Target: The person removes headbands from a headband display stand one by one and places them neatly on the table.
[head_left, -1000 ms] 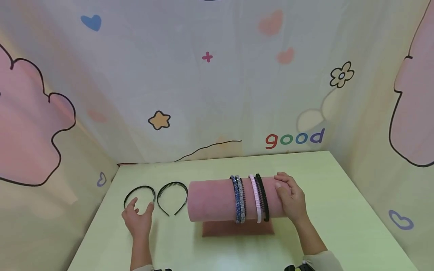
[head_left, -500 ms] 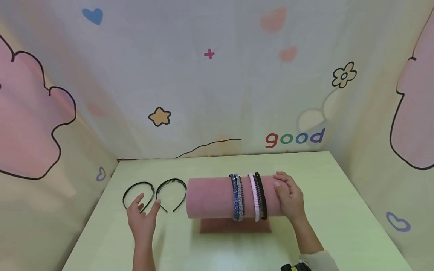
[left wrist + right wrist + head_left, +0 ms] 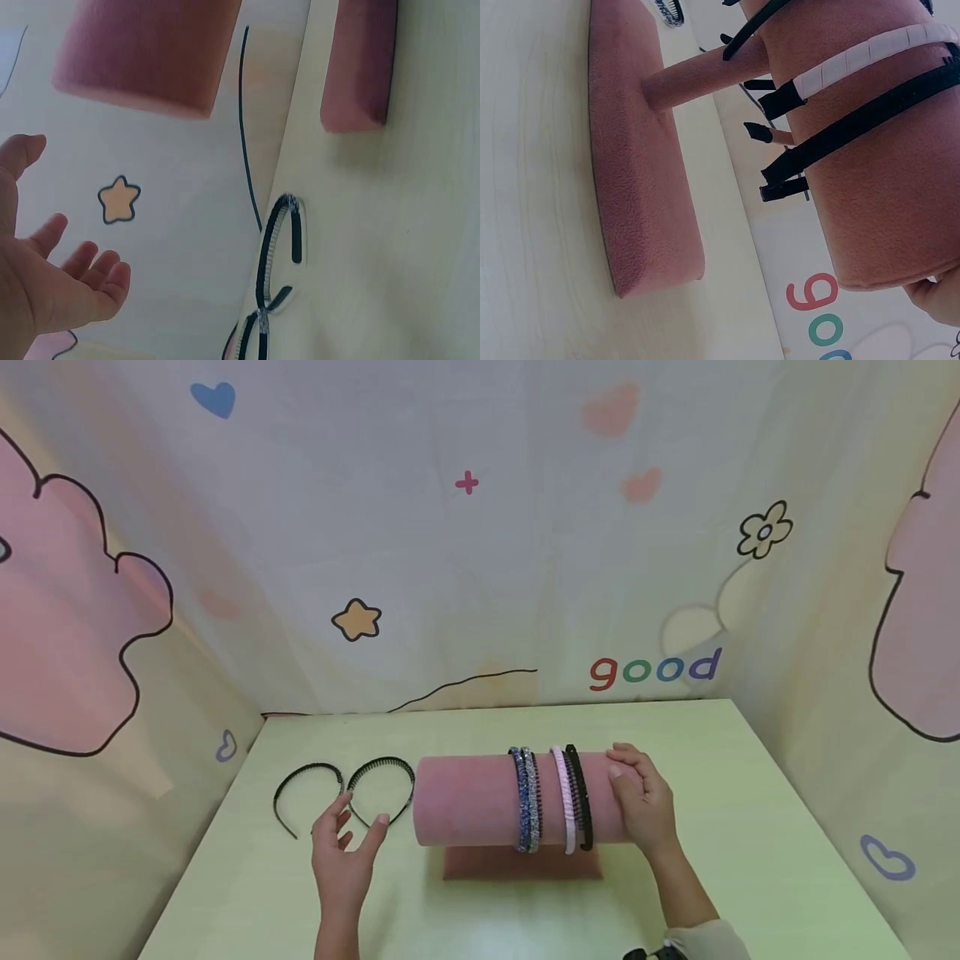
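A pink velvet roll (image 3: 468,802) lies sideways on its stand base (image 3: 522,862). My right hand (image 3: 647,797) grips the roll's right end, thumb in front and fingers over the top. Round the roll sit a blue glitter headband (image 3: 521,802), a silver glitter one (image 3: 534,810), a pale pink one (image 3: 566,802) and a black one (image 3: 582,802). Left of the roll, two black toothed headbands lie on the table, a left one (image 3: 315,766) and a right one (image 3: 382,760). My left hand (image 3: 345,860) holds nothing; its spread thumb and fingers overlap the near part of the right one.
The pale table (image 3: 675,910) reaches back to a printed curtain (image 3: 487,577) with curtains on both sides. In the right wrist view, a short post (image 3: 705,71) joins the roll to its base, and the headband ends stick out below the roll.
My left hand has moved right, from the left loose headband to the near side of the right one. The right hand keeps its grip on the roll's end.
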`<state>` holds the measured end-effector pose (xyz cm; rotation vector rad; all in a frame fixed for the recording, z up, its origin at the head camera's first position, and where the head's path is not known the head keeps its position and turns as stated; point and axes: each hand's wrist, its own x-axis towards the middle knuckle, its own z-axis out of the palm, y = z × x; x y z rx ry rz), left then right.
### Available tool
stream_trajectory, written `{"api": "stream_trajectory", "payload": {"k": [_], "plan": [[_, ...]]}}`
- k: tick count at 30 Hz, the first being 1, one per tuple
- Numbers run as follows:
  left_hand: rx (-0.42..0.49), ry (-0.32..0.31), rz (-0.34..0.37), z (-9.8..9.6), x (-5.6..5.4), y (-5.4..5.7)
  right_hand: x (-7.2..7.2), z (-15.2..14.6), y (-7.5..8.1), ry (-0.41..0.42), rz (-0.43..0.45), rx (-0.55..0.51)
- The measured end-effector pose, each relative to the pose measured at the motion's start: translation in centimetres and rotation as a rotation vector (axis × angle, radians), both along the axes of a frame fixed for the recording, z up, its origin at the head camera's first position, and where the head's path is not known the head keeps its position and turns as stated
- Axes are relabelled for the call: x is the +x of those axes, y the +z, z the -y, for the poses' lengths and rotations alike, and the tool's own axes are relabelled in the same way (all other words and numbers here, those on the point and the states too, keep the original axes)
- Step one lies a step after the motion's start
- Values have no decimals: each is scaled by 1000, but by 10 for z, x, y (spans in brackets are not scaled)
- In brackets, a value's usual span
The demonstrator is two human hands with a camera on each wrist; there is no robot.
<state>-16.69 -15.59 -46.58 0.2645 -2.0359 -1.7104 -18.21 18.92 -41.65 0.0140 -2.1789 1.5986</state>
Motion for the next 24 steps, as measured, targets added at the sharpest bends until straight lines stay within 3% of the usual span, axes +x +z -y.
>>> {"api": "stream_trajectory", "payload": {"k": [9,16,21,24], "plan": [[-25,-73,-96,-22,4,7,1,-1,2,3,-6,6],[-83,-142,-171,-43,20,51,0,-1,-1,5,-15,3],[-129,-200,-215,-50,19,60,0,0,1,9,-16,-3],[-171,-233,-215,-54,18,60,-1,0,-1,9,-10,-5]]}}
